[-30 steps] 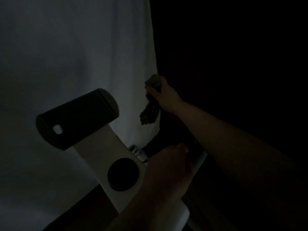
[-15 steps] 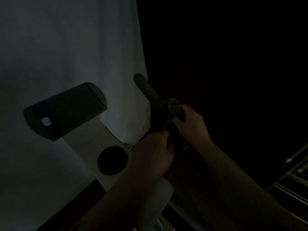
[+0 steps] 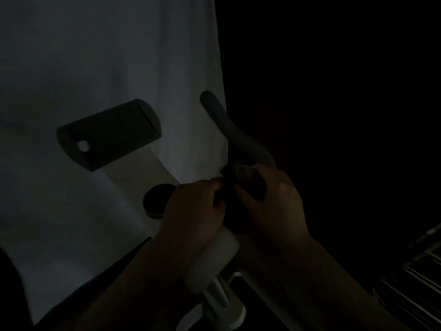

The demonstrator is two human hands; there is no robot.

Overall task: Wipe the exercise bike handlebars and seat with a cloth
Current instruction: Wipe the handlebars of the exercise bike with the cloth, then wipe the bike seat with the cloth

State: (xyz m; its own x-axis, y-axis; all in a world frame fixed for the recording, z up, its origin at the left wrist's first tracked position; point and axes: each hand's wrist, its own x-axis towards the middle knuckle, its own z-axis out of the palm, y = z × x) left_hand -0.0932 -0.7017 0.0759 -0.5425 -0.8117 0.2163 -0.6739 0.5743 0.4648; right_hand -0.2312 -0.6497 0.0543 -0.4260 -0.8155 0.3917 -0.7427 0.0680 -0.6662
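A very dim room, seen from a head camera looking down at an exercise bike in front of a pale curtain (image 3: 107,56). Two bare hands are meeting at the bike's front, close together, just below where the grey handlebar (image 3: 229,130) is curving up and away to the left. The right hand (image 3: 274,201) is grasping a dark, crumpled cloth (image 3: 243,174), bunching it against the lower part of the handlebar. The left hand (image 3: 193,209) is curled with its fingers closing toward the same bundle; in this light it is hard to tell whether it is pinching the cloth or gripping the bar beneath it. To the left, a dark tilted console (image 3: 107,132) is sitting on a white column (image 3: 140,173), with a round black knob (image 3: 156,199) just beside the left hand. The white frame (image 3: 212,261) is running down under the left wrist. Metal rods of something unclear are showing at the lower right edge. The seat is not in view.

The cloth is looking soft, light and limp, so it should be wrapping readily around the rounded bar; holding it in a loose fist around the bar seems the best grip. The handlebar appears stiff and fixed, probably with a slightly grippy covering, so the cloth may be dragging rather than sliding. The wiping seems to be in its handlebar stage, with the seat yet to come.
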